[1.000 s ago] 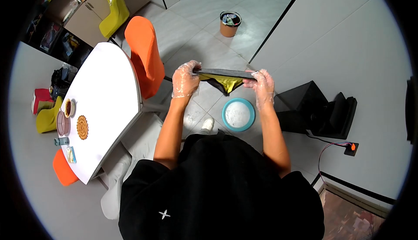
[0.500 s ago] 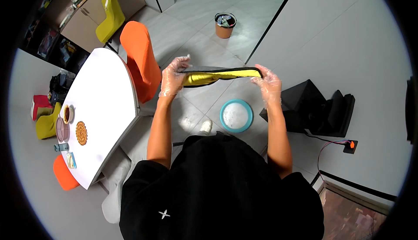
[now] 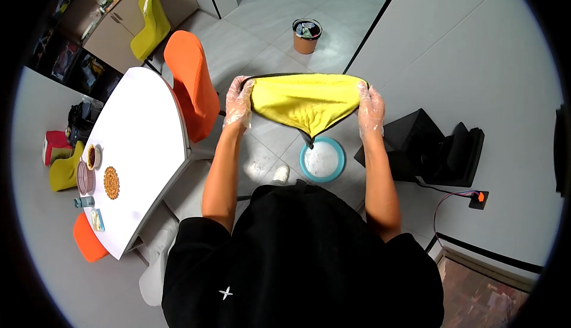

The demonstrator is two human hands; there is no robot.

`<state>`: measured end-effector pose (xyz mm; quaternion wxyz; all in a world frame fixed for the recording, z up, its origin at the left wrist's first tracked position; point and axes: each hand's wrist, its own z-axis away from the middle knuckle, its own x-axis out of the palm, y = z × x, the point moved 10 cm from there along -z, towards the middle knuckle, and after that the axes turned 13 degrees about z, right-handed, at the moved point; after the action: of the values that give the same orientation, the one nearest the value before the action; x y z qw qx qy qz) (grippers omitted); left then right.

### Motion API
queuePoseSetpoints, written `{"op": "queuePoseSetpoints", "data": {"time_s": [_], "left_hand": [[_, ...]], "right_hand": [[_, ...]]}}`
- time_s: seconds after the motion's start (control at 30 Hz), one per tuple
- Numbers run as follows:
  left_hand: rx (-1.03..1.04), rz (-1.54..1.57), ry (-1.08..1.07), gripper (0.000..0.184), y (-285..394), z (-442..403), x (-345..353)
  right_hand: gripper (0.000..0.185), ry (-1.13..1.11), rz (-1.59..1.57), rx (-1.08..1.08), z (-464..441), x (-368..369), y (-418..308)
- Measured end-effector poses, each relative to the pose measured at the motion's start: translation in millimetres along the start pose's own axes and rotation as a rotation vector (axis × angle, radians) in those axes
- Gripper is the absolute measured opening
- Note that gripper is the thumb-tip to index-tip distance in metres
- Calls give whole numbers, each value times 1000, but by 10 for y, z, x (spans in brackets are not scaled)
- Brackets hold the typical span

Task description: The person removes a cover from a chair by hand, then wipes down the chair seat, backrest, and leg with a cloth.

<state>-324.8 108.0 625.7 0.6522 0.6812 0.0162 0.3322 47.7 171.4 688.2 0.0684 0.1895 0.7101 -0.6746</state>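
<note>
A yellow cloth (image 3: 303, 97) with a dark edge is stretched between my hands in front of me. Its lower part hangs down to a bunched dark tip. My left hand (image 3: 239, 103), in a clear plastic glove, grips the cloth's left end. On the other side my right hand (image 3: 371, 109), gloved the same way, is closed on the right end. Below the hanging tip, a round basin (image 3: 340, 160) with a light blue rim stands on the floor; its inside looks white.
To the left is a white table (image 3: 143, 149) bearing a round brown woven mat (image 3: 111, 183), bowls and small items. An orange chair (image 3: 193, 90) stands beside it. A brown bucket (image 3: 306, 45) is farther off on the floor. Black box-like equipment (image 3: 416, 146) sits at right.
The cloth has gone from a narrow folded strip to a broad spread sheet with its tip hanging down. Both hands have turned more upright, and the left has shifted slightly right.
</note>
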Motion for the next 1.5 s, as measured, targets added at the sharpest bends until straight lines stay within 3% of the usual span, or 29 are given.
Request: {"op": "queuePoseSetpoints", "data": {"time_s": [0.07,0.13,0.17,0.27,0.3,0.4,0.43,0.47,0.53,0.6,0.7,0.8,0.83,0.93,0.97,1.07,1.1,1.2,1.23,1.37,1.47,1.5], "left_hand": [[89,-151,11,19,-1,3,30],[290,-728,-104,20,471,293,398],[383,-850,-129,21,530,315,441],[348,-833,-42,24,624,274,330],[323,-945,-28,34,639,247,328],[195,-967,-145,49,557,289,491],[392,-890,-249,60,655,382,687],[347,-840,-339,66,585,420,823],[94,-403,-518,82,346,489,1133],[-24,-327,-720,84,236,666,1469],[-255,-269,-856,85,-26,698,1664],[-371,-331,-818,85,-155,657,1654],[-384,-420,-715,75,-125,659,1598],[-303,-396,-808,57,20,704,1785],[-148,-405,-760,39,-119,558,1719],[-115,-330,-775,31,225,678,1872],[43,-337,-763,25,364,662,1917],[-83,-59,-627,20,390,598,1905],[-101,-75,-611,17,449,608,1899],[-37,15,-527,17,598,584,1802],[-118,266,-429,18,913,656,1747],[-145,426,-489,17,1060,724,1815]], "right_hand": [[50,86,-82,96,5,-101,-43],[51,105,-135,149,22,-141,-47],[51,81,-147,153,14,-141,-36],[49,0,-141,88,24,-25,-72],[48,-27,-131,56,48,27,-115],[46,-244,-145,-3,147,302,-293],[43,-324,-127,-35,158,423,-302],[43,-374,-65,-42,193,515,-301],[42,-474,61,-58,274,694,-299],[34,-564,63,-66,300,808,-248],[23,-628,-89,-70,361,822,-279],[25,-659,-133,-22,364,730,-247],[26,-665,-151,-6,368,709,-246],[25,-615,-247,16,384,607,-293],[24,-553,-194,45,394,542,-284],[24,-589,-270,-32,494,652,-348],[30,-598,-315,-95,527,692,-401],[41,-427,-206,-336,477,641,-484],[51,-337,-221,-339,427,636,-463],[59,-218,-161,-381,458,609,-612],[62,-243,3,-381,448,712,-459],[50,-226,137,-344,446,708,-353]]}}
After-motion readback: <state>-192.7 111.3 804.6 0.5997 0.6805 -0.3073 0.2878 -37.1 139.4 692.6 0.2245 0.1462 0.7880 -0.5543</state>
